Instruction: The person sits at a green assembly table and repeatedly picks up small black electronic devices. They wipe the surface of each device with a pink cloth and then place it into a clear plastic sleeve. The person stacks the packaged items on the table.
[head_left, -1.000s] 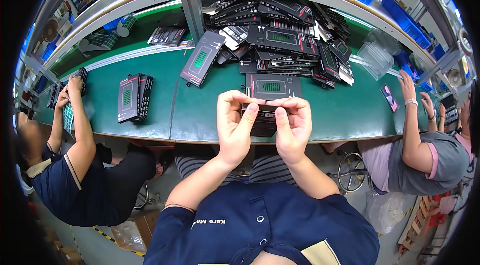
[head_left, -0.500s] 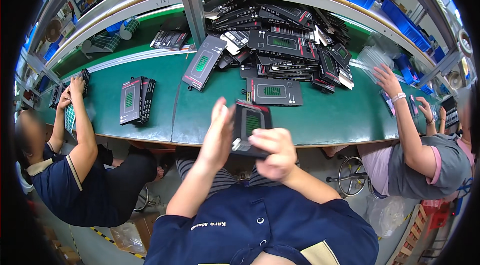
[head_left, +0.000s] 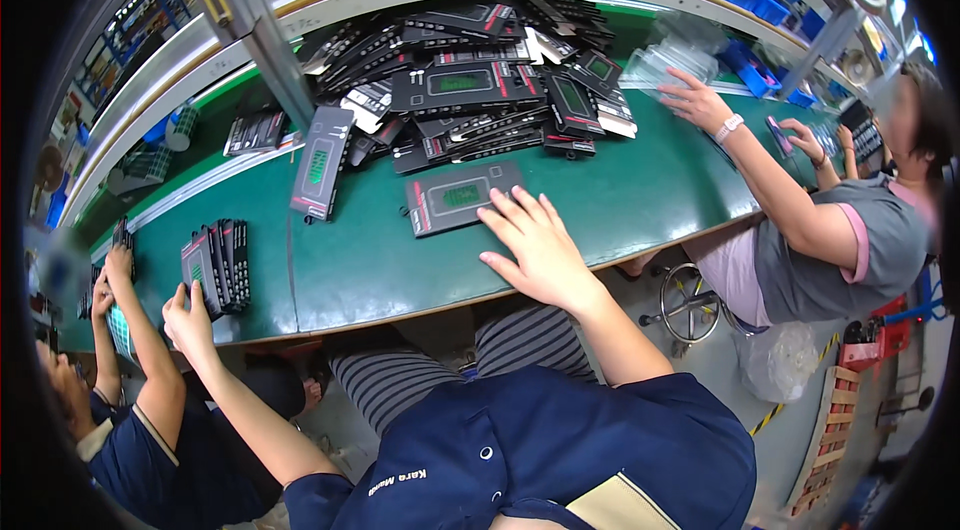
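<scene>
My left hand (head_left: 188,318) reaches far left and grips the nearest black package (head_left: 197,275) of a row of black packages (head_left: 222,263) standing on edge on the green table (head_left: 360,265). My right hand (head_left: 538,248) lies flat on the table with its fingers spread. Its fingertips touch the near right edge of a flat black package with a green window (head_left: 455,198). Nothing is in that hand.
A big heap of black packages (head_left: 470,70) fills the back of the table, with one long package (head_left: 320,162) lying apart. A co-worker on the right rests a hand (head_left: 695,100) near clear plastic bags (head_left: 672,52). Another person's hands (head_left: 112,270) work at the far left. A metal post (head_left: 250,25) rises behind.
The package I held in both hands before my chest has gone left with my left hand to the standing row. My right hand moved forward onto the table.
</scene>
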{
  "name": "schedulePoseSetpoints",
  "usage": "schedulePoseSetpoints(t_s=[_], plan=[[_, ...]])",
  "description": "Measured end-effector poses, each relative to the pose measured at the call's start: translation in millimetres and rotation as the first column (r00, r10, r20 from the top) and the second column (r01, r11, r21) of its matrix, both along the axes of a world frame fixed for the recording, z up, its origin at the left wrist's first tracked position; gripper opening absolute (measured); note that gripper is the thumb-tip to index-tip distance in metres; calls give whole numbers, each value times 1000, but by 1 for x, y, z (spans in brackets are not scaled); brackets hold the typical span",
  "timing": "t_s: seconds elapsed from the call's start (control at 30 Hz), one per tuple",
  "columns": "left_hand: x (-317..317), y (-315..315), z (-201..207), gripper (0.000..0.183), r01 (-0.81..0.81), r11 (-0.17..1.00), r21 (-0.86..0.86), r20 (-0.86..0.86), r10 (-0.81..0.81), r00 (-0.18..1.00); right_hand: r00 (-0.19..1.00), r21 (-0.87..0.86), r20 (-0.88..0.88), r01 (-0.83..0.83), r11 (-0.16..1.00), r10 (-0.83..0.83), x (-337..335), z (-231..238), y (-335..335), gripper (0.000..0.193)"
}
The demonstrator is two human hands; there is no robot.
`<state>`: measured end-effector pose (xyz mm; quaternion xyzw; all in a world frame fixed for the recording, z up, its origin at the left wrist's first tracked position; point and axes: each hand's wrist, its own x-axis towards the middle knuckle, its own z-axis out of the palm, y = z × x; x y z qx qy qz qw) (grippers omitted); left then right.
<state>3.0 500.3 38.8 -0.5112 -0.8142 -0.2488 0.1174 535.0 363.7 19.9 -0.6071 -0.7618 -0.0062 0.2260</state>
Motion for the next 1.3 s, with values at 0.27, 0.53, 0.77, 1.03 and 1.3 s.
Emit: schedulePoseSetpoints(t_s=[0.27, 0.53, 0.77, 1.03, 1.3], plan=[[245, -76, 16, 54, 898, 426, 110, 16, -904, 427, 884, 12, -462, -67, 998, 65, 45, 0, -6, 50], [281, -86, -3, 71, 970, 224, -92, 70, -970, 231, 847, -90, 60, 532, 842, -529, 191, -12, -24, 68], [281, -90, -6, 67, 961, 268, -69, 74, -959, 273, 504, -223, 199, 858, 463, -840, 258, -16, -11, 94], [281, -90, -8, 70, 959, 273, -74, 82, -957, 279, 444, -226, 213, 889, 398, -870, 302, -19, 9, 101], [280, -89, -8, 73, 965, 252, -74, 65, -964, 257, 429, -174, 288, 902, 394, -856, 313, -15, 17, 97]])
